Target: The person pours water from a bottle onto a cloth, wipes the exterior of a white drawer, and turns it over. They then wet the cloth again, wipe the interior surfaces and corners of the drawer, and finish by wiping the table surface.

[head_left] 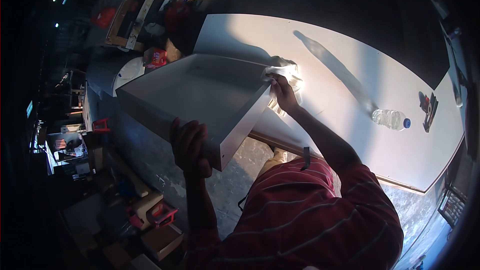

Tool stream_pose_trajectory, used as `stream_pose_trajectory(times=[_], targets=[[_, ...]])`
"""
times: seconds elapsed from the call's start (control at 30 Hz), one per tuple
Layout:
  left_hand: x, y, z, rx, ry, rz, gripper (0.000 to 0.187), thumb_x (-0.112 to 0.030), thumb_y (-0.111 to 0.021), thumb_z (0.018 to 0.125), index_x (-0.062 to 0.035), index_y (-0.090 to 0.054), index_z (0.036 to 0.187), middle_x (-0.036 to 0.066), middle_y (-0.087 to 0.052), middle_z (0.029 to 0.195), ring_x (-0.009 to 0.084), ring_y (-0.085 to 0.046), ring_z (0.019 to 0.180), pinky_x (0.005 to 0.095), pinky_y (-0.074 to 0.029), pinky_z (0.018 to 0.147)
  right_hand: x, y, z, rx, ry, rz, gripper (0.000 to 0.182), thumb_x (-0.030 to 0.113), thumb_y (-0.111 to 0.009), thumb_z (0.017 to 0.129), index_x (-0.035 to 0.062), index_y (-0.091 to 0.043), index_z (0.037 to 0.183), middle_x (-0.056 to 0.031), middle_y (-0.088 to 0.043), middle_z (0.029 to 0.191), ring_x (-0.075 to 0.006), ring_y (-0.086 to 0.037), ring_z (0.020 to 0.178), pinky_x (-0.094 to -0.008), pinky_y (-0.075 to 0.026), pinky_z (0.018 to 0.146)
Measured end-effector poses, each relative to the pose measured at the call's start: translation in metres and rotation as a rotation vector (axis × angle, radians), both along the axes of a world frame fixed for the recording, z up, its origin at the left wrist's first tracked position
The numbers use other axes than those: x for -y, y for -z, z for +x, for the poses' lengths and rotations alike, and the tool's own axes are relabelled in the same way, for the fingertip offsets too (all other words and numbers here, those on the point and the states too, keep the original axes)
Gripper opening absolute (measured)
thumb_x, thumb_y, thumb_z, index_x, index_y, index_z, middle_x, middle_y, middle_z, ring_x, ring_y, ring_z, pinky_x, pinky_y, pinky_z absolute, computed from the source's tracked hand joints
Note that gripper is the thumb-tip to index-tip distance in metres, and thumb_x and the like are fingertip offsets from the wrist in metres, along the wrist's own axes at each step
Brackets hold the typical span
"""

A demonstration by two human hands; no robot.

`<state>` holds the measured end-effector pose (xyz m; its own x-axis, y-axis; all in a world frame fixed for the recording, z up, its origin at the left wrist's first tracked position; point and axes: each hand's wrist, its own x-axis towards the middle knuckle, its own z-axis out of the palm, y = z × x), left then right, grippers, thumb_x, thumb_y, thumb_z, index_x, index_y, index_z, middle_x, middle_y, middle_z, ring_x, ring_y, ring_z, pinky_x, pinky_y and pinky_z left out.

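A shallow, light-coloured open box [200, 90], like a drawer, is held tilted over the left end of a white board. My left hand [189, 146] grips its near left side, with fingers wrapped round the outer edge. At the box's right corner, my right hand [282, 90] pinches a crumpled whitish cloth or wrapping [286, 72], lit brightly by the sun. The fingertips of that hand are close to the box's rim. Whether the cloth touches the box all along the corner cannot be made out.
On the white board [330, 95] lie a clear plastic bottle [391, 119] with a blue cap and a small dark tool [428, 111]. A red packet [156, 57] is behind the box. Red clamp-like objects [162, 214] and wood pieces lie at lower left.
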<state>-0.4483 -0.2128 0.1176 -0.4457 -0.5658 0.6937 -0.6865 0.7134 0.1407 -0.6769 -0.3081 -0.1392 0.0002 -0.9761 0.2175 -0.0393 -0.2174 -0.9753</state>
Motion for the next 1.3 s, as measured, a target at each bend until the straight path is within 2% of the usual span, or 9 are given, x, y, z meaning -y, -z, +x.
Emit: stream_pose_trajectory(times=[0.03, 0.2, 0.4, 0.57, 0.7, 0.73, 0.87, 1.07, 1.3], targets=[[-0.001, 0.0, 0.0, 0.002, -0.007, 0.014, 0.057, -0.04, -0.023, 0.095, 0.0006, -0.063, 0.104, 0.015, -0.065, 0.104, 0.0324, -0.062, 0.101, 0.0584, -0.037, 0.1, -0.02, -0.042, 0.003, 0.092, -0.033, 0.065, 0.03, 0.014, -0.044, 0.098, 0.003, -0.051, 0.125, -0.0175, -0.056, 0.11, -0.0289, -0.055, 0.1, -0.038, -0.044, 0.089], [-0.008, 0.001, 0.003, 0.024, -0.001, 0.028, 0.058, -0.04, -0.024, 0.097, 0.004, -0.061, 0.104, 0.017, -0.066, 0.097, 0.0343, -0.062, 0.098, 0.0605, -0.037, 0.098, -0.069, -0.107, 0.02, 0.014, -0.109, -0.271, 0.036, 0.02, -0.049, 0.095, 0.0035, -0.049, 0.128, -0.0201, -0.05, 0.129, -0.0369, -0.045, 0.123, -0.0443, -0.034, 0.103], [-0.014, 0.005, 0.007, 0.018, -0.006, 0.017, 0.058, -0.041, -0.023, 0.097, 0.0032, -0.061, 0.103, 0.017, -0.066, 0.098, 0.0347, -0.062, 0.099, 0.0613, -0.037, 0.098, -0.009, -0.022, -0.013, 0.01, -0.157, 0.126, 0.036, 0.021, -0.041, 0.099, -0.001, -0.045, 0.128, -0.0219, -0.052, 0.123, -0.0364, -0.05, 0.114, -0.0416, -0.039, 0.097], [-0.009, 0.001, 0.005, 0.029, -0.007, 0.012, 0.059, -0.041, -0.022, 0.098, 0.0031, -0.061, 0.103, 0.017, -0.065, 0.099, 0.035, -0.062, 0.099, 0.0611, -0.037, 0.098, 0.022, 0.041, -0.023, -0.208, 0.11, -0.013, 0.034, 0.016, -0.042, 0.097, 0.0076, -0.045, 0.131, -0.0193, -0.058, 0.113, -0.0327, -0.058, 0.102, -0.0384, -0.045, 0.089], [-0.005, -0.002, 0.003, 0.028, 0.003, 0.028, 0.059, -0.041, -0.022, 0.098, 0.0036, -0.061, 0.103, 0.018, -0.066, 0.099, 0.0352, -0.062, 0.098, 0.0613, -0.037, 0.098, -0.016, -0.024, -0.01, -0.044, -0.066, 0.183, 0.033, 0.015, -0.043, 0.097, 0.0069, -0.049, 0.128, -0.0175, -0.06, 0.107, -0.0287, -0.059, 0.098, -0.0384, -0.045, 0.087], [-0.005, -0.002, 0.003, 0.025, 0.002, 0.03, 0.059, -0.04, -0.022, 0.098, 0.0036, -0.061, 0.103, 0.018, -0.066, 0.098, 0.0353, -0.062, 0.098, 0.0615, -0.037, 0.097, -0.032, -0.05, -0.008, -0.088, -0.057, -0.004, 0.035, 0.018, -0.038, 0.099, 0.004, -0.048, 0.13, -0.0179, -0.055, 0.123, -0.0281, -0.05, 0.119, -0.0377, -0.036, 0.101], [-0.007, 0.0, 0.006, 0.03, 0.006, 0.032, 0.059, -0.04, -0.022, 0.098, 0.0035, -0.061, 0.103, 0.018, -0.066, 0.099, 0.0354, -0.062, 0.098, 0.0618, -0.037, 0.097, -0.038, -0.039, -0.001, -0.09, 0.007, -0.186, 0.036, 0.021, -0.038, 0.1, 0.0044, -0.047, 0.131, -0.0177, -0.054, 0.125, -0.0289, -0.049, 0.121, -0.0371, -0.036, 0.101], [-0.007, -0.001, 0.004, 0.024, 0.004, 0.032, 0.061, -0.043, -0.021, 0.098, 0.0036, -0.061, 0.102, 0.018, -0.066, 0.098, 0.0354, -0.062, 0.098, 0.0619, -0.037, 0.097, 0.03, 0.05, -0.027, -0.209, 0.1, 0.188, 0.034, 0.032, -0.037, 0.1, 0.0068, -0.054, 0.115, -0.0168, -0.06, 0.097, -0.0329, -0.06, 0.09, -0.0397, -0.046, 0.081], [-0.004, -0.004, 0.002, 0.025, -0.002, 0.047, 0.061, -0.044, -0.022, 0.098, 0.0028, -0.061, 0.103, 0.017, -0.066, 0.099, 0.035, -0.062, 0.098, 0.0619, -0.037, 0.098, -0.035, -0.065, 0.002, 0.007, -0.004, 0.006, 0.032, 0.019, -0.039, 0.099, 0.0013, -0.053, 0.123, -0.0157, -0.06, 0.096, -0.0316, -0.06, 0.088, -0.0377, -0.047, 0.08]])
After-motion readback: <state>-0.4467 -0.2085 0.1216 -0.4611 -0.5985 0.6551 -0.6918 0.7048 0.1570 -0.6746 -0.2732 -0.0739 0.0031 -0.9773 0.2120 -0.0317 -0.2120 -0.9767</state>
